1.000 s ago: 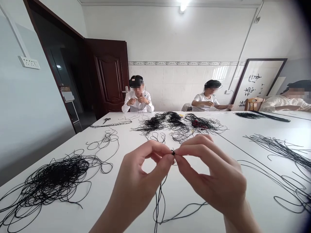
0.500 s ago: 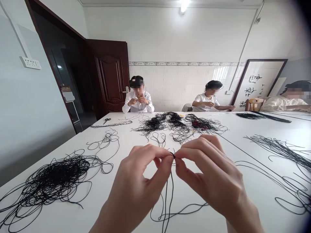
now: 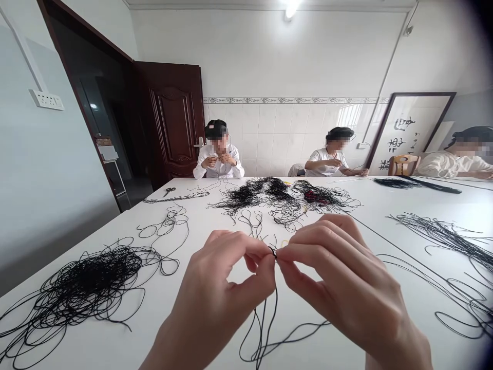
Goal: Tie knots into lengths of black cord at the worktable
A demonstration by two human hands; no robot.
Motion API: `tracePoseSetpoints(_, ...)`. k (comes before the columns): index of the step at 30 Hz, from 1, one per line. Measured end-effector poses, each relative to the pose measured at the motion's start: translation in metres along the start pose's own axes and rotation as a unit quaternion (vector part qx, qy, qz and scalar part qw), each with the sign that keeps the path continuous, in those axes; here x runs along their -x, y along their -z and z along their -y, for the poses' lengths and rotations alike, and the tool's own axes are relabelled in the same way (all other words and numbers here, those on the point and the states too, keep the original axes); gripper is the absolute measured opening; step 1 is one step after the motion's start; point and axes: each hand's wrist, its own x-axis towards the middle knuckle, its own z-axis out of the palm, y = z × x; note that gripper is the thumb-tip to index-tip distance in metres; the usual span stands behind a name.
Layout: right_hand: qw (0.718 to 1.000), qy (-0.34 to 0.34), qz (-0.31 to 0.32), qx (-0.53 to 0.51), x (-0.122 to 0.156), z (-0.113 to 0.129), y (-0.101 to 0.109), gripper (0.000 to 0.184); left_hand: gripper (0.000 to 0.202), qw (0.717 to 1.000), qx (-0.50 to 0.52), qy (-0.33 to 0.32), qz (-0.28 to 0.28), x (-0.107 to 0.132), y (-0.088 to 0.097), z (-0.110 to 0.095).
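Note:
Between my two hands, just above the white table, a small knotted part of thin black cord (image 3: pixel 273 253) shows at the fingertips. My left hand (image 3: pixel 227 282) pinches it from the left with thumb and forefinger. From the right, my right hand (image 3: pixel 335 277) presses thumb and forefinger together on the same cord, its tips touching or nearly touching the left ones. Loose lengths of the cord hang below and curl on the tabletop under my hands. Short cord ends stick up above the pinch. The knot's exact form is mostly hidden by the fingers.
A tangled black cord heap (image 3: pixel 90 277) lies at left. More cord piles (image 3: pixel 269 195) spread across the middle, and a cord bundle (image 3: pixel 442 236) lies right. Small scissors (image 3: pixel 169 191) rest near the far left edge. Three people sit beyond the white table (image 3: pixel 185 318).
Both hands have stayed close together on the cord, with the right hand shifted slightly right and down. The hanging strand has swung a little right. A co-worker's outstretched hand has moved slightly left.

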Motion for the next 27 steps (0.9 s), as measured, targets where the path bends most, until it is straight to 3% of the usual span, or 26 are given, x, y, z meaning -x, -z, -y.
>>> tracePoseSetpoints(7, 1.0, -0.006, 0.016, -0.005, 0.001, 0.005, -0.002, 0.015, 0.022, 0.999, 0.027, -0.021, 0.005, -0.002, 0.003, 0.001)
tracePoseSetpoints(11, 0.999, 0.003, 0.028, -0.028, -0.001, 0.004, -0.001, 0.017, 0.025, 0.997, 0.023, -0.067, 0.042, -0.004, 0.01, 0.006)
tracePoseSetpoints(18, 0.998, 0.007, 0.056, -0.036, 0.002, -0.002, 0.002, 0.015, 0.014, 0.975, -0.046, -0.206, 0.066, -0.006, 0.011, 0.014)
tracePoseSetpoints(24, 0.993, -0.002, 0.091, -0.071, 0.003, -0.004, 0.004, 0.014, 0.012, 0.96, -0.071, -0.245, 0.116, -0.009, 0.017, 0.016)
tracePoseSetpoints(27, 0.992, -0.012, 0.1, -0.074, 0.003, -0.004, 0.004, 0.012, 0.013, 0.956, -0.09, -0.256, 0.115, -0.008, 0.017, 0.016)
